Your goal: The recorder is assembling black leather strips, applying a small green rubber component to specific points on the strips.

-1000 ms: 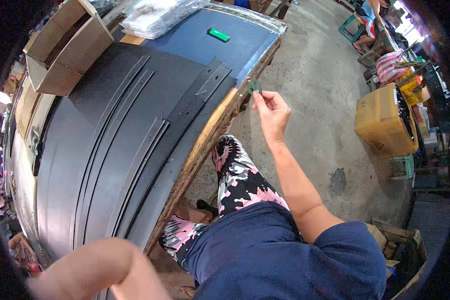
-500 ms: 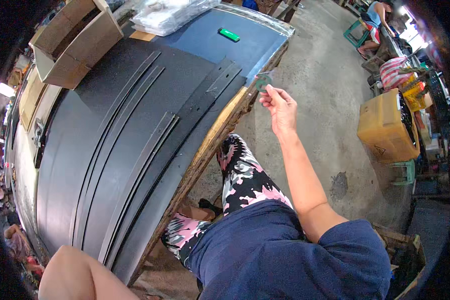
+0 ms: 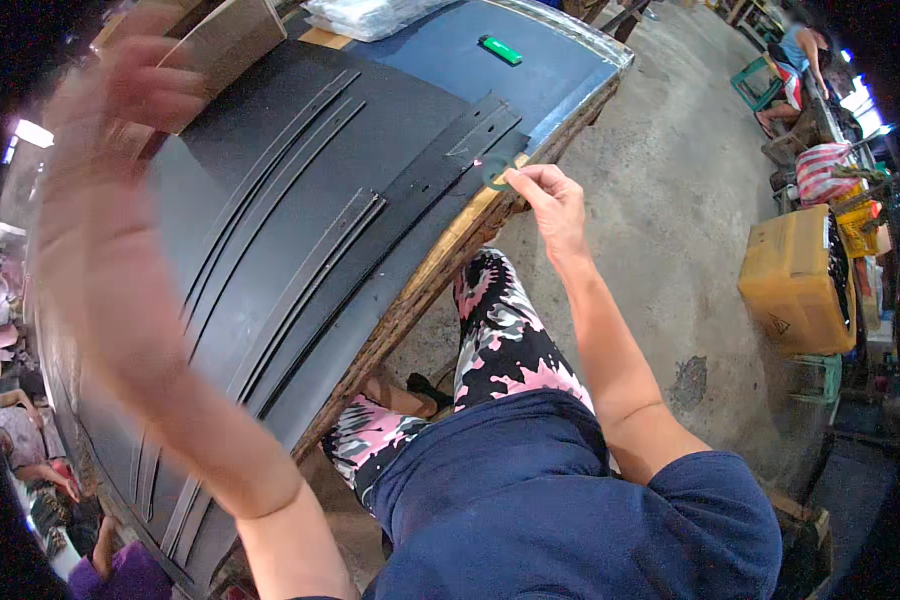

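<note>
My right hand [image 3: 550, 205] is closed in a pinch on a small dark-green ring [image 3: 492, 174], held above the near wooden edge of the table. My left hand [image 3: 150, 90], raised at the upper left in front of an open cardboard box [image 3: 232, 55], is smeared by motion, so its fingers cannot be read. Between the hands, long thin black strips [image 3: 288, 205] lie side by side on the black tabletop [image 3: 205, 165]. A wider black strip with holes [image 3: 440, 165] rests along the table's right side, close to the ring.
A green lighter [image 3: 500, 50] lies on the blue far end of the table, near clear plastic bags [image 3: 375, 15]. Across the concrete floor stands a yellowish carton [image 3: 795, 280] on a green stool. A person sits working at the far right; others show at the lower left.
My left arm has swung up from the lower left to over the table by the box. The right hand has moved slightly left and down with the green ring. The view has shifted.
</note>
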The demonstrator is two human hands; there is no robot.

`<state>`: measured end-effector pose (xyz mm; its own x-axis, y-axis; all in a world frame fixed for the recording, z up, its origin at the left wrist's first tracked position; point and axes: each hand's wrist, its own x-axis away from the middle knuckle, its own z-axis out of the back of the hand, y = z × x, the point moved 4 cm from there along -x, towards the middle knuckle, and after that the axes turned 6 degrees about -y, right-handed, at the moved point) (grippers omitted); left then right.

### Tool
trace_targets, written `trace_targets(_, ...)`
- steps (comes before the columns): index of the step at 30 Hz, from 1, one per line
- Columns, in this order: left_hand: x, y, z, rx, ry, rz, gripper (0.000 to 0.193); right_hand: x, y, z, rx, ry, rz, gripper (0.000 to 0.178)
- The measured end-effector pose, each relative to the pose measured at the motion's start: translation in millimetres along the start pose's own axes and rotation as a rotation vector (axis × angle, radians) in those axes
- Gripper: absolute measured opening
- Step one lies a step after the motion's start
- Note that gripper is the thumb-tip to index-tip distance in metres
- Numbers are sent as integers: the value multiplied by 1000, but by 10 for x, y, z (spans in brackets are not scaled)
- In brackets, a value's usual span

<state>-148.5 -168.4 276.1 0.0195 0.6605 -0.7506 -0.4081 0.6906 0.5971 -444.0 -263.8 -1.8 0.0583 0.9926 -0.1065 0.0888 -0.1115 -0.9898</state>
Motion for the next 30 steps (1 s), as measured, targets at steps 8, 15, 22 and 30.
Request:
trace_targets(8, 1091, -1253, -1236, -376, -351, 254, 25, -6, -139, -226, 256, -7, 84, 20)
trace_targets(15, 1360, -1401, -1349, -406, -300, 296, 26, 7, -212, -261, 331, 9, 87, 18)
trace_targets(22, 1418, -1413, -1365, -389, -254, 296, 26, -4, -192, -257, 283, 15, 92, 17)
trace_targets(30, 1417, -1392, -1363, -392, -238, 286, 25, 11, -211, -256, 295, 12, 82, 17)
